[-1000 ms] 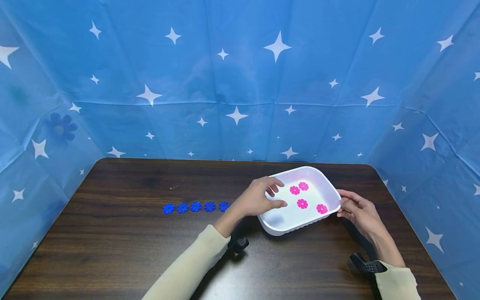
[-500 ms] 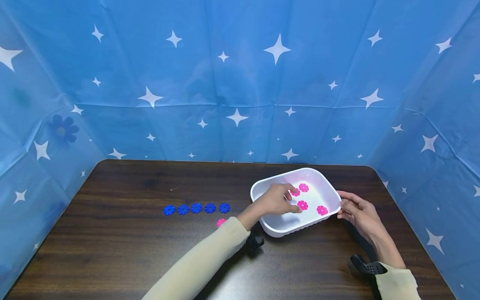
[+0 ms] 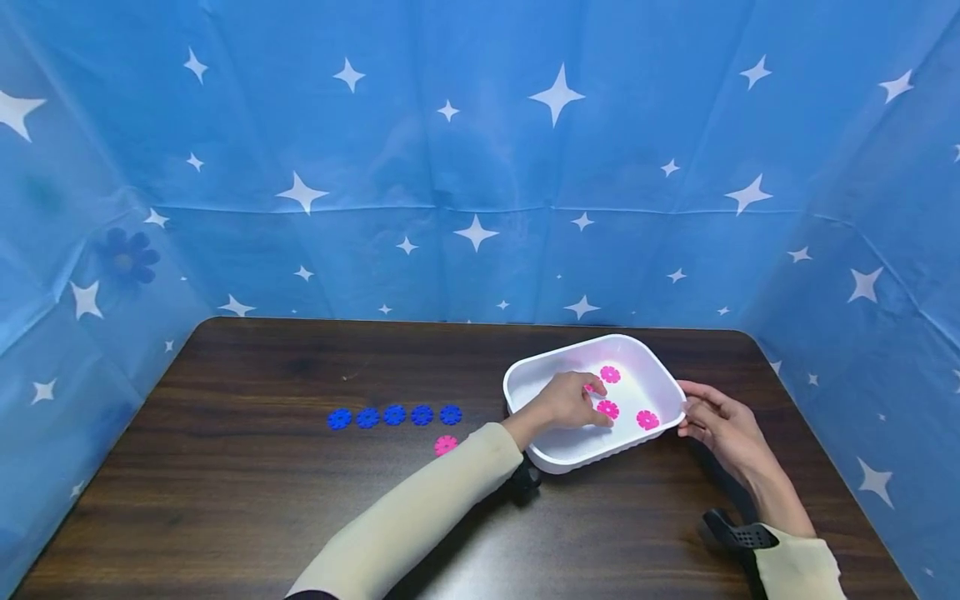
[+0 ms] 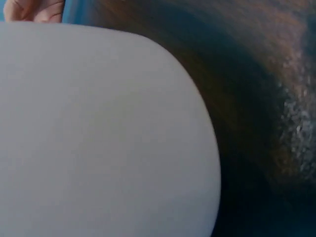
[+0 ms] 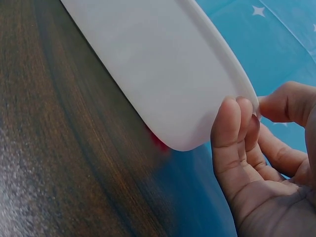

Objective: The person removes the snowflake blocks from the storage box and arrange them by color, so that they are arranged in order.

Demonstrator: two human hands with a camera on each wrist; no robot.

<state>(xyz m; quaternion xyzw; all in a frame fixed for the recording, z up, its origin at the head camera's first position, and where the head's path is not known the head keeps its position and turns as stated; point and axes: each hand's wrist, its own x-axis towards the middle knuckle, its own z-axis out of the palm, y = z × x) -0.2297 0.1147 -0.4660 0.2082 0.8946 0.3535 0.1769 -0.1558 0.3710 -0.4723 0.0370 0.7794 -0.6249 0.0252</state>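
A white plastic tray (image 3: 555, 450) sits on the right half of the table, with several pink notched plastic discs (image 3: 647, 420) lying on its floor. My left hand (image 3: 568, 402) reaches over the tray's left side. Its thumb and fingers stand apart, close to two of the discs; one disc (image 3: 589, 388) is partly hidden by the fingers. The left wrist view shows mostly the tray's pale outer wall (image 4: 108, 128), so it does not show that hand's fingertips. My right hand (image 5: 266, 168) pinches the tray's rim at its right end between thumb and fingers.
Several blue notched discs (image 3: 394, 415) lie in a row on the dark wooden table (image 3: 225, 483), left of the tray. Below the row's right end lies one pink disc (image 3: 446, 445), beside the left sleeve. A blue star-patterned cloth (image 3: 420, 167) stands behind the table.
My left hand has moved right and deeper over the tray, closer to the pink discs. The pink disc on the table has come into view from behind the arm. My right hand keeps its place.
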